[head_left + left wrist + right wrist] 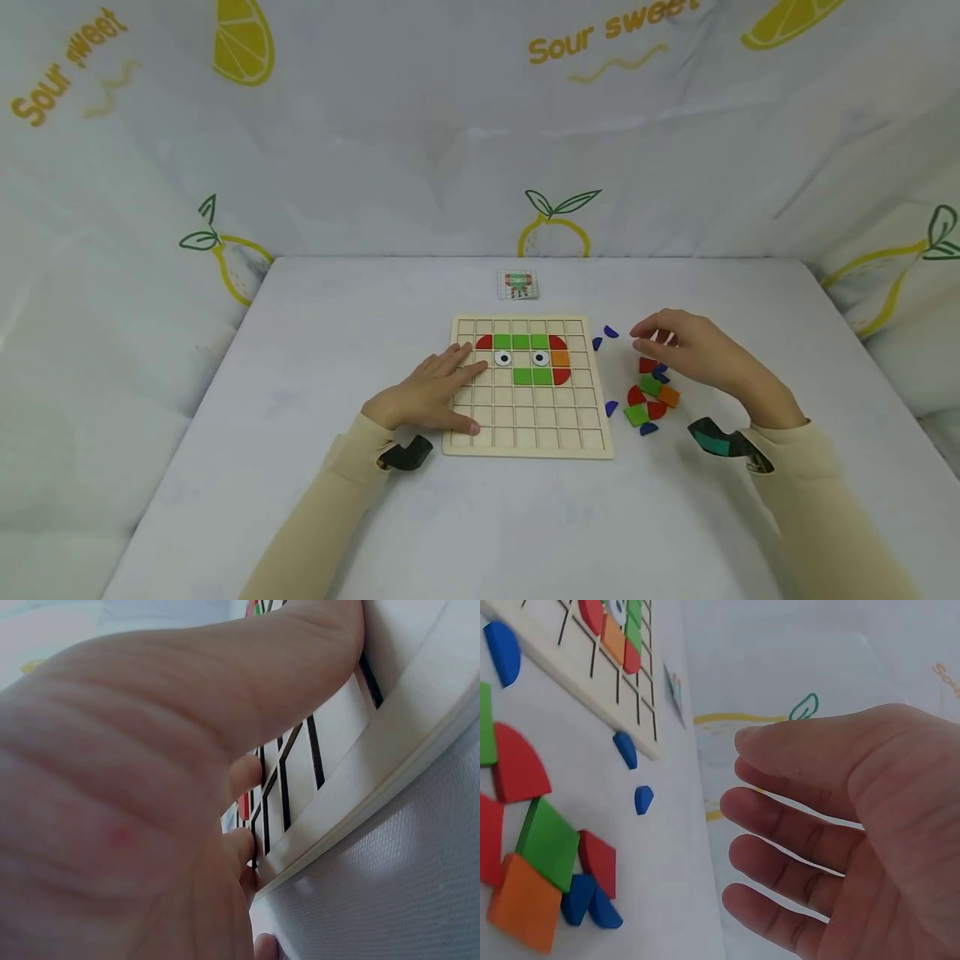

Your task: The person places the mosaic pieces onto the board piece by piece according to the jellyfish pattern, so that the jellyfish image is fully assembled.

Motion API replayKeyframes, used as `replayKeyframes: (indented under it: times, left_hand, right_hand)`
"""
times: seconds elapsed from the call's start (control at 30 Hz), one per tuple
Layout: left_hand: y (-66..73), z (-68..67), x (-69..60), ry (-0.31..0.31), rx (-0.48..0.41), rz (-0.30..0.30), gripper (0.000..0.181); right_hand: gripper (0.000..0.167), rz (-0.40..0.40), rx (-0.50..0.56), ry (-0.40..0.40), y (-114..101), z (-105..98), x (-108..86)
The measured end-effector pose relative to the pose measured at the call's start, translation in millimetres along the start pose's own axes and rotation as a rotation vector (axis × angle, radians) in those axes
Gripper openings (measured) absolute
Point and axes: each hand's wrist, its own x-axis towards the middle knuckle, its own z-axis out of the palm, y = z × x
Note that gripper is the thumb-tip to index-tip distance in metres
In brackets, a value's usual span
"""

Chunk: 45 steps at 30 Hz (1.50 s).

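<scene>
My left hand (427,392) rests with spread fingers on the left part of a wooden grid board (528,440). Coloured tiles lie in the board's upper cells: a row of green squares (521,342), red quarter rounds (561,377), an orange square (560,358) and two round eye pieces (503,358). To the right of the board, my right hand (693,350) hovers above the table with its fingers loosely bent and nothing between them. In the right wrist view, a gap shows between its thumb and the loose tiles (547,844).
Behind the board lies a small picture card (518,285) with a similar figure. Loose red, green, orange and blue pieces (649,385) are gathered right of the board, and several blue half rounds (611,332) lie near its edge. A lemon-printed cloth (420,142) hangs behind the white table (337,300).
</scene>
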Motion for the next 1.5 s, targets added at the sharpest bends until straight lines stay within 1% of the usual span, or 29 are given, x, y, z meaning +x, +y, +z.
replayKeyframes:
  times: [0.1, 0.27, 0.5, 0.63, 0.77, 0.97, 1.23, 1.33, 1.43, 1.5]
  left_hand:
    - [-0.3, 0.0, -0.1, 0.007, 0.001, 0.004, 0.098]
    - [-0.1, 0.1, 0.3, 0.003, 0.004, -0.003, 0.098]
    - [0.5, 0.0, -1.0, 0.003, -0.007, -0.002, 0.098]
    - [-0.2, -0.8, -2.7, 0.002, -0.011, -0.006, 0.098]
    - [0.1, -1.7, -3.0, 0.002, -0.016, 0.002, 0.098]
    - [0.7, -0.8, -2.1, 0.007, -0.025, 0.008, 0.098]
    - [1.2, -0.2, -1.8, 0.011, -0.031, 0.012, 0.097]
    - [1.5, -0.7, -1.8, 0.011, -0.03, 0.01, 0.098]
    - [2.0, -0.9, -1.3, 0.009, -0.025, 0.002, 0.098]
    - [2.2, -0.9, -0.9, 0.008, -0.022, -0.001, 0.099]
  right_hand:
    - [0.033, 0.012, -0.015, -0.011, 9.3, 0.2, -8.0]
    - [0.031, 0.017, -0.039, -0.007, 19.9, 7.2, -15.7]
    - [0.029, 0.049, -0.037, -0.037, 28.1, 17.1, -18.7]
    - [0.031, 0.075, -0.038, -0.059, 31.2, 21.8, -18.4]
    - [0.03, 0.092, -0.041, -0.077, 33.9, 26.1, -19.5]
    - [0.032, 0.081, -0.059, -0.08, 35.6, 31.2, -18.3]
    - [0.031, 0.05, -0.142, -0.064, 33.9, 33.3, -17.8]
    - [0.03, 0.035, -0.162, -0.047, 32.6, 34.0, -17.8]
    - [0.028, 0.03, -0.158, -0.037, 30.7, 34.9, -17.1]
    - [0.025, 0.039, -0.131, -0.044, 29.5, 34.6, -16.6]
